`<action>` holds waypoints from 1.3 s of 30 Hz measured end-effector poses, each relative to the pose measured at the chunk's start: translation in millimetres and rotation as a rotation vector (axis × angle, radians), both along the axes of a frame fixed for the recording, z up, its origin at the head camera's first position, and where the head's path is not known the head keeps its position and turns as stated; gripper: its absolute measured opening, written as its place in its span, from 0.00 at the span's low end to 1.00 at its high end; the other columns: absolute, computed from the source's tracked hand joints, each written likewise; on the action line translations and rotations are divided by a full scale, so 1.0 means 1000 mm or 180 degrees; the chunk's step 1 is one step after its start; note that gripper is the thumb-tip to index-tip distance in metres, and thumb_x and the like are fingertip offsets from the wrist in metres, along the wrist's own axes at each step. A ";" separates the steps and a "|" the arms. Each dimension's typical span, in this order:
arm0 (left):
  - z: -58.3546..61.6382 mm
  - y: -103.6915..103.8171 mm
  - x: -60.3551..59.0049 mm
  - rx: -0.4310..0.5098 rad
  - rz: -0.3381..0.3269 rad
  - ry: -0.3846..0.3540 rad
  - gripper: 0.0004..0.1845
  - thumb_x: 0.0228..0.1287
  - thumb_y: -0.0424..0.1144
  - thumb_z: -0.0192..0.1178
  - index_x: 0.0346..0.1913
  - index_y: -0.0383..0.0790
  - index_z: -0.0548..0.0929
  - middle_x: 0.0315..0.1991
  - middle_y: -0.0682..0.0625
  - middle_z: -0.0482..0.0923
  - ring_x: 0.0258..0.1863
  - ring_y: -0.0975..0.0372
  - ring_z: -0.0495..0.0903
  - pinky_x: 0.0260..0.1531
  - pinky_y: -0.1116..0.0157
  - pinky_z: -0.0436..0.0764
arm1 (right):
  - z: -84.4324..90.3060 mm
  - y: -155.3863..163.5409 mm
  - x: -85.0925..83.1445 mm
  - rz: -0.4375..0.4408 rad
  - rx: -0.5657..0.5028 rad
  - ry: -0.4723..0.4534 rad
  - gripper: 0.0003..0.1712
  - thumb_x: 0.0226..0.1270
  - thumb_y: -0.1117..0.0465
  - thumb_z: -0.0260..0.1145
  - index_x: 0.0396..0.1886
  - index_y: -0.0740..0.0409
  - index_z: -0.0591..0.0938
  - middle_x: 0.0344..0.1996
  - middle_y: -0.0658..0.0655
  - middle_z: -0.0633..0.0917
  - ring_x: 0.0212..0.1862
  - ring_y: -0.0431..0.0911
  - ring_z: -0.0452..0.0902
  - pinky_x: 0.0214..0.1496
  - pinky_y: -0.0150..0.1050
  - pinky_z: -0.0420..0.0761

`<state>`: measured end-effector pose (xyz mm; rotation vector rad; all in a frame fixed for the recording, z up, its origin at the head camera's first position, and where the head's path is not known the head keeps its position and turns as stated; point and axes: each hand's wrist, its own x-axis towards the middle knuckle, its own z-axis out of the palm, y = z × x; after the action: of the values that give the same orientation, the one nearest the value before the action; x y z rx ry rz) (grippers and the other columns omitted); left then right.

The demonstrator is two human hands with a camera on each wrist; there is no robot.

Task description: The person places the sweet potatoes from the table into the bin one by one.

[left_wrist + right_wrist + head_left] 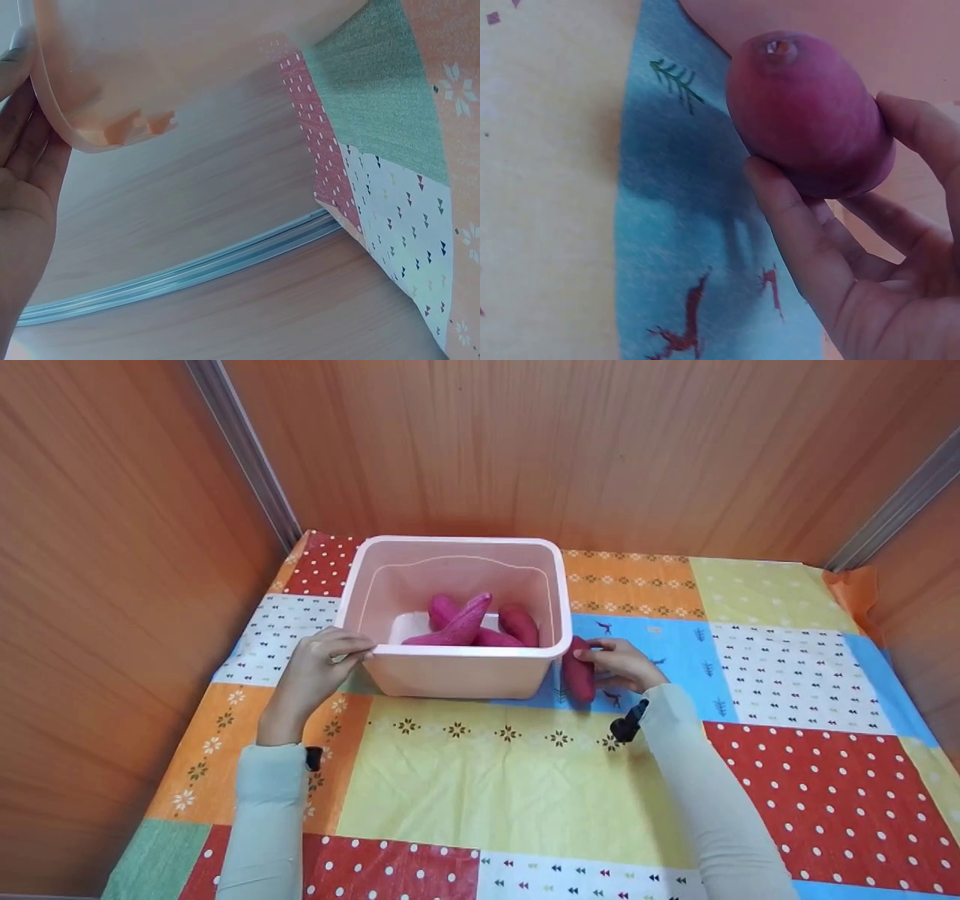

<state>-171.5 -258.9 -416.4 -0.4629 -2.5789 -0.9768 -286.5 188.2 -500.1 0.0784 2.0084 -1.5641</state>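
A pale pink plastic tub (459,675) stands toward the back of the cloth. My left hand (309,671) pinches its near left rim corner; in the left wrist view the fingers (28,150) lie along the outside of the tub wall. Just outside the tub's right wall, my right hand (624,663) holds a dark red sweet potato (578,673) between thumb and fingers. One blunt end of that sweet potato (810,112) faces the right wrist camera. Several sweet potatoes lie inside the tub, among them a long magenta one (461,622) and a redder one (519,622).
A patchwork-print cloth (510,780) covers the table. Wood-grain panels (525,450) rise behind and at both sides, with metal strips (251,454) at the corners. Dark bands with small devices (628,723) are worn on both wrists.
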 end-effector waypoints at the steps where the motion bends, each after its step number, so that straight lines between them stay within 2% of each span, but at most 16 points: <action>1: 0.000 0.000 0.000 0.0010 -0.0001 0.0006 0.13 0.54 0.28 0.68 0.44 0.39 0.88 0.43 0.45 0.87 0.48 0.53 0.84 0.50 0.56 0.83 | 0.002 0.001 0.000 -0.0005 0.0008 -0.0001 0.40 0.66 0.49 0.65 0.71 0.61 0.62 0.54 0.62 0.81 0.43 0.43 0.84 0.51 0.46 0.85; 4: 0.000 0.000 -0.001 0.0037 -0.0004 0.0017 0.13 0.54 0.28 0.68 0.44 0.39 0.88 0.42 0.45 0.87 0.47 0.53 0.84 0.50 0.56 0.83 | 0.007 0.004 -0.002 0.0001 0.0094 0.0036 0.42 0.65 0.48 0.65 0.72 0.60 0.61 0.57 0.64 0.78 0.44 0.43 0.83 0.50 0.46 0.86; 13: 0.000 0.001 -0.002 0.0104 0.0031 0.0041 0.11 0.54 0.28 0.69 0.41 0.38 0.89 0.40 0.45 0.87 0.46 0.54 0.83 0.48 0.58 0.84 | 0.016 0.008 -0.007 0.0020 0.0333 0.0145 0.42 0.65 0.46 0.65 0.72 0.59 0.62 0.54 0.60 0.78 0.43 0.43 0.80 0.45 0.41 0.87; 21: -0.001 0.001 -0.002 0.0171 0.0028 -0.0051 0.11 0.55 0.28 0.68 0.42 0.38 0.89 0.41 0.45 0.87 0.47 0.54 0.83 0.49 0.58 0.83 | 0.025 0.012 -0.009 0.0058 0.0400 0.0178 0.43 0.65 0.44 0.65 0.73 0.56 0.61 0.62 0.63 0.73 0.54 0.52 0.75 0.50 0.44 0.86; 26: -0.001 0.001 -0.002 0.0176 0.0050 -0.0134 0.12 0.55 0.28 0.68 0.43 0.39 0.89 0.43 0.44 0.87 0.48 0.54 0.83 0.50 0.57 0.83 | 0.034 0.016 -0.011 0.0047 0.0465 0.0197 0.44 0.63 0.43 0.66 0.72 0.57 0.62 0.61 0.63 0.73 0.52 0.51 0.74 0.46 0.43 0.87; 31: -0.001 0.001 -0.001 0.0161 0.0058 -0.0148 0.12 0.55 0.28 0.67 0.43 0.39 0.88 0.43 0.44 0.87 0.49 0.53 0.82 0.50 0.56 0.83 | 0.042 0.019 -0.013 0.0071 0.0542 0.0231 0.44 0.62 0.43 0.67 0.72 0.57 0.63 0.62 0.64 0.71 0.55 0.53 0.71 0.49 0.44 0.86; 39: -0.001 0.001 -0.002 0.0157 0.0061 -0.0072 0.11 0.55 0.27 0.68 0.42 0.38 0.89 0.41 0.43 0.87 0.47 0.52 0.83 0.49 0.56 0.84 | 0.056 0.021 -0.016 0.0111 0.0636 0.0292 0.45 0.62 0.42 0.66 0.72 0.56 0.63 0.63 0.64 0.71 0.58 0.56 0.69 0.49 0.42 0.86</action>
<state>-173.6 -257.9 -417.5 -0.4156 -2.5681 -1.0422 -302.6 209.6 -444.1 0.0500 2.2215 -1.3642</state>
